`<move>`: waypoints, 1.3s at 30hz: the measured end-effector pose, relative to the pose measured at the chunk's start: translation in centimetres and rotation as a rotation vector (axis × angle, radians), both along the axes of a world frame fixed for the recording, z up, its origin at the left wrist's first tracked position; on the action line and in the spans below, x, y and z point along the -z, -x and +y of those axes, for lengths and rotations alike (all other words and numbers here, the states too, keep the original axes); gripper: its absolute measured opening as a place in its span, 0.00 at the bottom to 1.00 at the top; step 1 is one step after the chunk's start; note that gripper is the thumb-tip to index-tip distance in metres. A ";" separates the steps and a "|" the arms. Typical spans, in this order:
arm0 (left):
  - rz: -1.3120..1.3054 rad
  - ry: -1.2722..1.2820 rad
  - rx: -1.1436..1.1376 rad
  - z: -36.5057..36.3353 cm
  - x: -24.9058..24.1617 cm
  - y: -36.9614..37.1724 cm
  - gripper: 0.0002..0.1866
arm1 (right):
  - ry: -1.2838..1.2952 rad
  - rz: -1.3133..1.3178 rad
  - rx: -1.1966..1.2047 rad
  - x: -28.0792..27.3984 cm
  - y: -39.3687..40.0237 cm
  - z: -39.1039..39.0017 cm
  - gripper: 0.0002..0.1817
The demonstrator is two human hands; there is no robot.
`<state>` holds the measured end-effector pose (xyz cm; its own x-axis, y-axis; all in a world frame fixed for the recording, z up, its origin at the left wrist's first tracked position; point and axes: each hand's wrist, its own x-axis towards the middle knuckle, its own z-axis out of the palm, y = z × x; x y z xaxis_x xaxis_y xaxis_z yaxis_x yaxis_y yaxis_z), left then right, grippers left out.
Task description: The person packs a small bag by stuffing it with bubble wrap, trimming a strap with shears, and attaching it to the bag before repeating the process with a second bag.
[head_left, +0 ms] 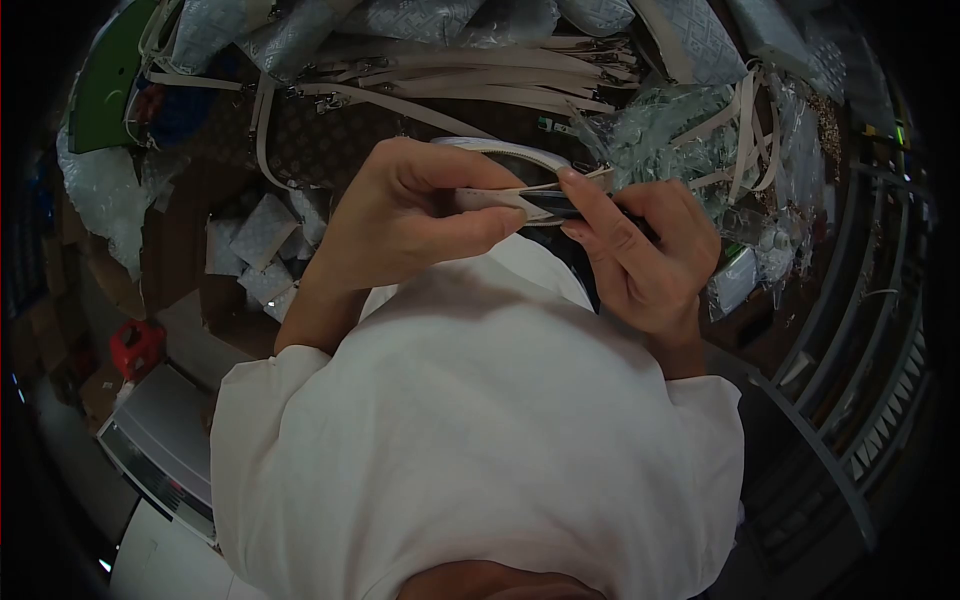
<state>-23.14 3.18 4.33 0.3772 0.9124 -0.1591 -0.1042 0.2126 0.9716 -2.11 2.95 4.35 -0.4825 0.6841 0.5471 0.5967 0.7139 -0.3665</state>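
Observation:
Close in front of the chest, my left hand (420, 200) pinches a pale strap-like piece (490, 200) between thumb and fingers. At the right end of that piece, my right hand (640, 240) is closed, its fingertips on the pale edge and a dark, slim item (562, 205) that runs back into the palm. What the dark item is cannot be made out. Just beyond the fingers curves a light band with a zipper (510, 150). The palm side of my right hand is hidden.
Behind the hands lie many pale straps (530, 85), silvery patterned pieces (400, 18) and clear plastic packets (670, 130). A box of patterned pieces (265, 235) stands left. Farther out are a red container (138, 348) and, at the right, metal rails (830, 400).

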 end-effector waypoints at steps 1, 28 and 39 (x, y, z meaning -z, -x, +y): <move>0.000 0.001 0.001 0.0 0.1 0.0 0.06 | 0.001 0.000 0.001 0.1 0.0 0.0 0.18; 0.115 -0.011 0.070 0.1 -0.4 -0.2 0.05 | 0.107 0.010 -0.033 0.0 0.2 0.2 0.20; 0.146 0.017 0.074 0.3 0.1 -0.1 0.06 | 0.068 -0.039 -0.021 0.0 0.3 0.2 0.20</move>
<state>-23.07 3.53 4.27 0.4152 0.8796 -0.2323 0.0546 0.2308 0.9715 -2.41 3.17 4.35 -0.5168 0.7088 0.4801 0.5969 0.7003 -0.3914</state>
